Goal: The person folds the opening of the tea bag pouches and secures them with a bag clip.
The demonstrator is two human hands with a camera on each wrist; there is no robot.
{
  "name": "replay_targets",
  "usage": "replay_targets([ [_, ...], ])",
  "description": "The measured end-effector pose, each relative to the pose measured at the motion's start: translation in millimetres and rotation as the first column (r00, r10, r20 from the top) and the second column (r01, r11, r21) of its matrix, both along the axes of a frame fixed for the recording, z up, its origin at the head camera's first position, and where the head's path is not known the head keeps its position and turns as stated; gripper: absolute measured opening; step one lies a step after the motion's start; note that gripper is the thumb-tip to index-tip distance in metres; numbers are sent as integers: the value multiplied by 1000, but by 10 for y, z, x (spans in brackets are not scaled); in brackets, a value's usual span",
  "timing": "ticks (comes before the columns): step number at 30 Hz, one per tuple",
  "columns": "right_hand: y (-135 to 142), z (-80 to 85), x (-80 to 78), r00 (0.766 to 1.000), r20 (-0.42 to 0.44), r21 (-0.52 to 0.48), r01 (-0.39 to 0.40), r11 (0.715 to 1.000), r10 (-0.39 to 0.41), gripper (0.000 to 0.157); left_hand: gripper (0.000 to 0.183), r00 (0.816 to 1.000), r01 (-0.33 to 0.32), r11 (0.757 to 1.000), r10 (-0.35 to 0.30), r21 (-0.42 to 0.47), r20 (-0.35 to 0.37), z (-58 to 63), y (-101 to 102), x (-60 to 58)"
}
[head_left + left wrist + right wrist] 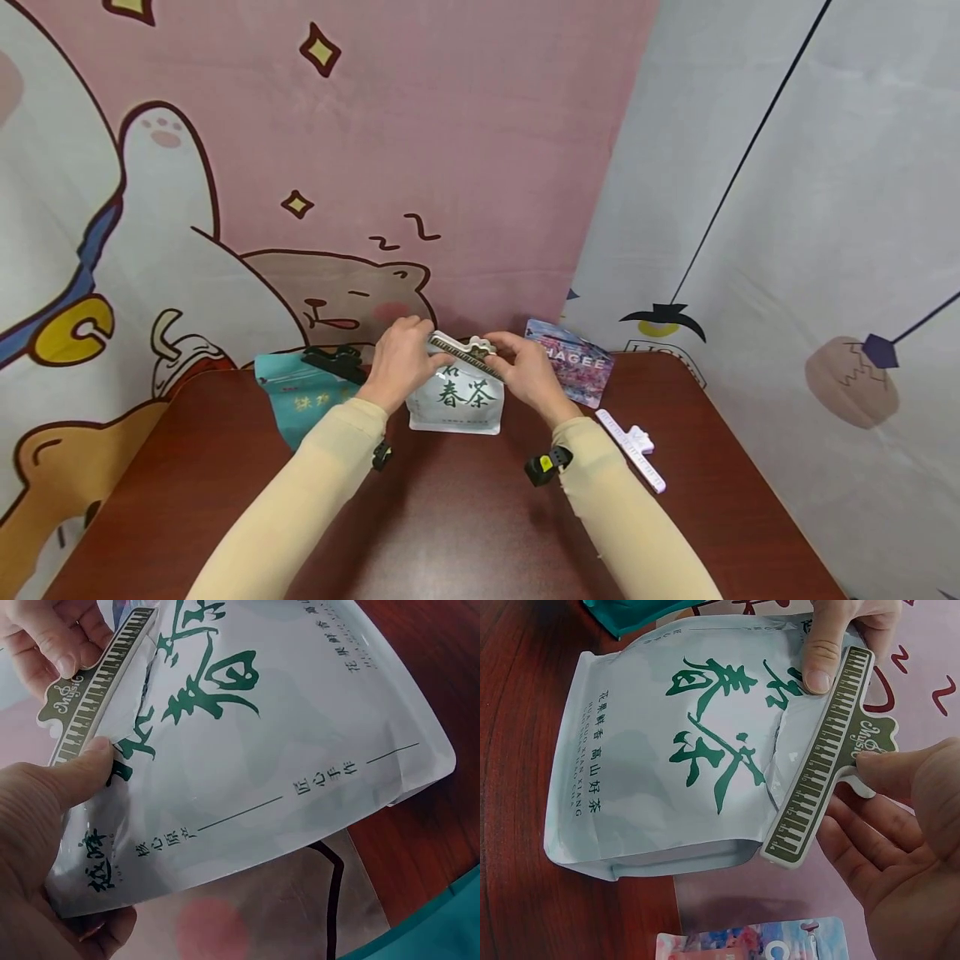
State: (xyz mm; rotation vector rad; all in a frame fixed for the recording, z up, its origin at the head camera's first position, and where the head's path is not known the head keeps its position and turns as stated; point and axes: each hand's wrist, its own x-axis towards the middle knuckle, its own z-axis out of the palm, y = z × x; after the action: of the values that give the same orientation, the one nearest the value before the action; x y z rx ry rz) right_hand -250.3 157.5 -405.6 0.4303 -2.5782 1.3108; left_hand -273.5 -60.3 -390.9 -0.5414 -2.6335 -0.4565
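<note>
A white tea bag (457,404) with green characters stands upright on the table, its top folded over. My left hand (399,360) holds the bag's upper left corner, the thumb on its front, as the left wrist view shows. Along the folded top lies a long green-and-white bag clip (825,761) with a piano-key pattern. My right hand (531,377) pinches the clip's handle, thumb in front and fingers behind. In the right wrist view the left thumb (823,664) presses the bag close to the clip's far end.
Left of the white bag stands a teal bag (296,400) with a black clip (333,362) at its top. A pink-and-blue pouch (573,367) leans at the back right. A white ruler-like clip (632,450) lies on the brown table (465,517), beside the right forearm.
</note>
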Motion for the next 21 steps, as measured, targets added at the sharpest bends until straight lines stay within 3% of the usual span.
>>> replay_targets([
  [6, 72, -30, 22, 1000, 16, 3, 13, 1000, -13, 32, 51, 999, -13, 998, 10, -57, -50, 15, 28, 15],
  [13, 198, -82, 44, 999, 23, 17, 26, 1000, -27, 31, 62, 998, 18, 999, -21, -37, -65, 31, 79, 52],
  [21, 340, -116, 98, 999, 9, 31, 32, 999, -32, 28, 59, 994, 54, 998, -56, -28, -90, 60, 163, 98],
])
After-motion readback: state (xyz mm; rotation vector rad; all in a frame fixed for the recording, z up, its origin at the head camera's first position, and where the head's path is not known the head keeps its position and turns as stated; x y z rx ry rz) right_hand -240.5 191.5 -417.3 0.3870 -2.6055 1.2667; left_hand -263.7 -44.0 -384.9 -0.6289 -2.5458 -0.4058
